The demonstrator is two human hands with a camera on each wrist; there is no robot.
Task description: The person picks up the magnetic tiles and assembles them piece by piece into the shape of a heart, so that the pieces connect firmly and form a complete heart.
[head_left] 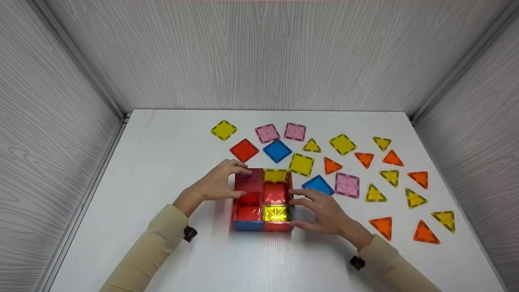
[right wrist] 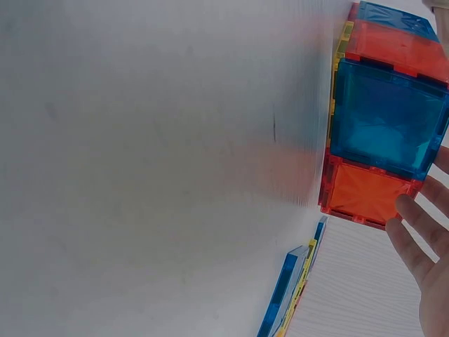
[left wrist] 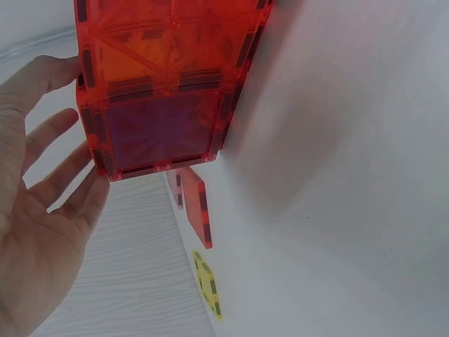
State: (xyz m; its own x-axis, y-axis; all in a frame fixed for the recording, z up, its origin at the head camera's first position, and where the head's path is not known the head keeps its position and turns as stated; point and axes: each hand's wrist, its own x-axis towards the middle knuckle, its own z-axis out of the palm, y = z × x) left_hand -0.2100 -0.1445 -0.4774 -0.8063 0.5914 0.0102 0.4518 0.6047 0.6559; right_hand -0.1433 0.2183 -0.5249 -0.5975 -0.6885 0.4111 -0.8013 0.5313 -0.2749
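A low box of translucent magnetic tiles [head_left: 248, 226] stands at the table's middle, divided into a two-by-two layout. Red and yellow tiles show inside, and a dark reddish tile [head_left: 249, 181] covers the back left compartment. My left hand [head_left: 219, 180] touches that corner, with thumb and fingers spread along the box's upper left edge. In the left wrist view its fingertips meet the rim of the red side wall [left wrist: 161, 53]. My right hand [head_left: 322, 211] rests its extended fingers against the right side, near a blue wall tile [right wrist: 386, 119] and a red wall tile [right wrist: 368, 193].
Loose tiles lie behind and right of the box: a red square [head_left: 244, 150], blue squares [head_left: 277, 151], pink squares [head_left: 347, 185] and yellow squares [head_left: 224, 130]. Several orange triangles [head_left: 426, 233] and yellow triangles [head_left: 415, 198] spread across the right. Pale panels [head_left: 259, 56] enclose the white table [head_left: 162, 142].
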